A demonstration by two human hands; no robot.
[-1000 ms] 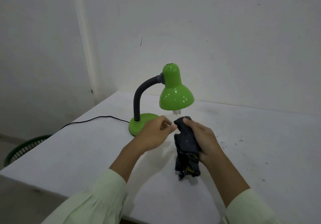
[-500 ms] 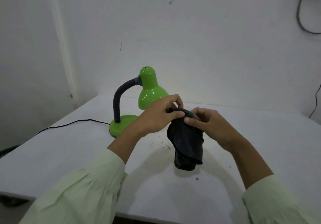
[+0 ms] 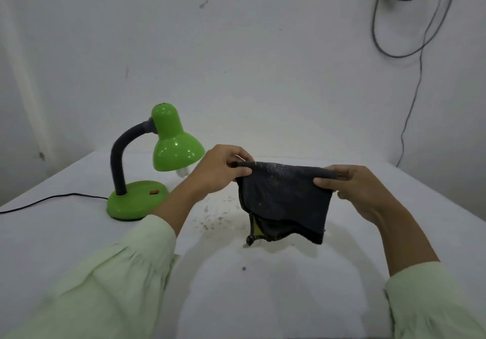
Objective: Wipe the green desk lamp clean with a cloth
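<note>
The green desk lamp (image 3: 173,141) stands on the white table at the left, with a black flexible neck, a round green base (image 3: 136,203) with a red switch, and its shade pointing down. A dark grey cloth (image 3: 284,199) hangs spread out above the table to the right of the lamp. My left hand (image 3: 221,170) pinches the cloth's upper left corner, close to the lamp shade. My right hand (image 3: 357,188) pinches the upper right corner. The cloth's lower edge droops down to the tabletop.
The white table (image 3: 79,233) has dark specks of dirt (image 3: 213,215) beneath the cloth. The lamp's black cord (image 3: 47,201) runs off the left edge. Grey cables (image 3: 410,22) hang on the wall at the upper right.
The bunched cloth has been pulled open between both hands and lifted. My hands have moved apart, the right one further right. The view has shifted so the lamp sits more to the left.
</note>
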